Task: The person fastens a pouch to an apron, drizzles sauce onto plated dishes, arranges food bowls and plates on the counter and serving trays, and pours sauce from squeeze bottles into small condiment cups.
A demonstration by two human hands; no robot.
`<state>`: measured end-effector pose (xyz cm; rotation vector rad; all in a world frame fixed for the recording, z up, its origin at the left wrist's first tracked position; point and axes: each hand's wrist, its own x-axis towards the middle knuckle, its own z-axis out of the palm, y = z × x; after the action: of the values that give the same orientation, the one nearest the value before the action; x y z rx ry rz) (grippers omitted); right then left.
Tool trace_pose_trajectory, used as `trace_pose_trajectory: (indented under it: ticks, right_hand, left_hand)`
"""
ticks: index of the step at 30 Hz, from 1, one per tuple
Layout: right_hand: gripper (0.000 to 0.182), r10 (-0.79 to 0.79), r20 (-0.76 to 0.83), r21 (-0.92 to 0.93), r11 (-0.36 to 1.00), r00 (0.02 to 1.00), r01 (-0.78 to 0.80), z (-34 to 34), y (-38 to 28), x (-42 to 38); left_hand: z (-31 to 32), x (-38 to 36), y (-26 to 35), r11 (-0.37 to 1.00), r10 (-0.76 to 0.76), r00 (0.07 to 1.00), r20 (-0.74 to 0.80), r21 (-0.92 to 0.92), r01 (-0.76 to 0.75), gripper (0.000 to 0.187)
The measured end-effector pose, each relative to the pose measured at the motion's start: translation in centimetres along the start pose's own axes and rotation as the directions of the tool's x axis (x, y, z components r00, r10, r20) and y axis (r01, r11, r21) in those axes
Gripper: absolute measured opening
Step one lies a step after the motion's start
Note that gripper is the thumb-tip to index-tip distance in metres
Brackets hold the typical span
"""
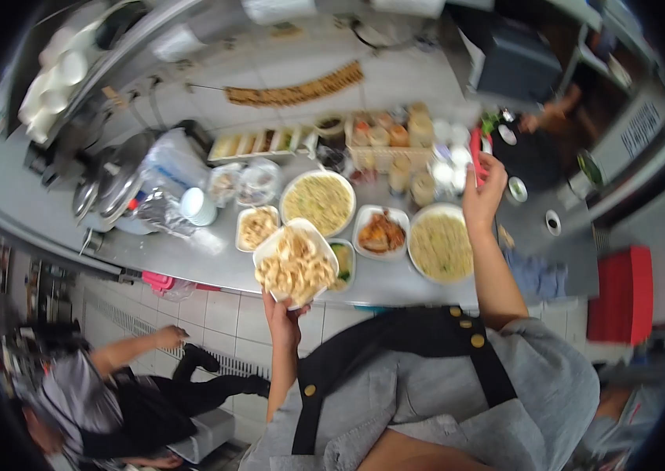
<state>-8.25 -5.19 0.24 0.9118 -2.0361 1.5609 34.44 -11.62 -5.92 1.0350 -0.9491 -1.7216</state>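
My left hand [281,320] is closed around the lower edge of a white tray of pale, curled food pieces [295,265], tilted toward me above the counter's front edge. My right hand [485,195] reaches over the back right of the counter, fingers closed on a slim red object [476,149] whose kind I cannot make out. Near the hands stand a large round bowl of noodles [318,201], a second noodle bowl [441,245], a square tray of browned, saucy food [381,234], a smaller tray of pale pieces [257,228] and a green vegetable tray [343,263].
Behind the bowls stands a basket of sauce jars [392,137] beside a topping rack [263,143]. Metal lids [116,177] and a white cup [197,206] are at left. A red bin [620,297] stands right. One co-worker [105,392] is behind-left; another person's hand [537,119] shows back right.
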Motion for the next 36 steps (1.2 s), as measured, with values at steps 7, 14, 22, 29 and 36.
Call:
trace_pose_trajectory:
  ticks: [7,14,22,29,36]
  right_hand:
    - [0.057,0.859,0.483,-0.364,0.375,0.172,-0.852,-9.9,16.6,-16.7]
    - [0.044,0.750,0.661,-0.033,0.057,0.021,-0.998,-8.0,15.9,-17.8]
    - [0.050,0.646,0.759,-0.028,-0.095,-0.083,-0.995,-20.0,20.9,-11.0]
    - [0.051,0.763,0.640,0.059,0.065,0.088,-0.996,-29.1,29.9,2.7]
    - [0.041,0.839,0.478,0.200,0.184,0.260,-0.962,-25.0,45.4,13.7]
  left_hand:
    - [5.8,3.5,-0.4,0.987,-0.158,0.956,0.248,0.061,0.147,0.059]
    - [14.4,5.1,-3.2,0.961,-0.249,0.887,0.390,0.212,0.177,0.063]
    - [27.4,4.8,-8.1,0.947,-0.298,0.853,0.429,0.242,0.209,0.063]
    - [41.5,5.5,-14.3,0.902,-0.426,0.753,0.502,0.297,0.312,0.047]
    - [54.9,10.9,-21.6,0.837,-0.541,0.659,0.523,0.417,0.356,0.035]
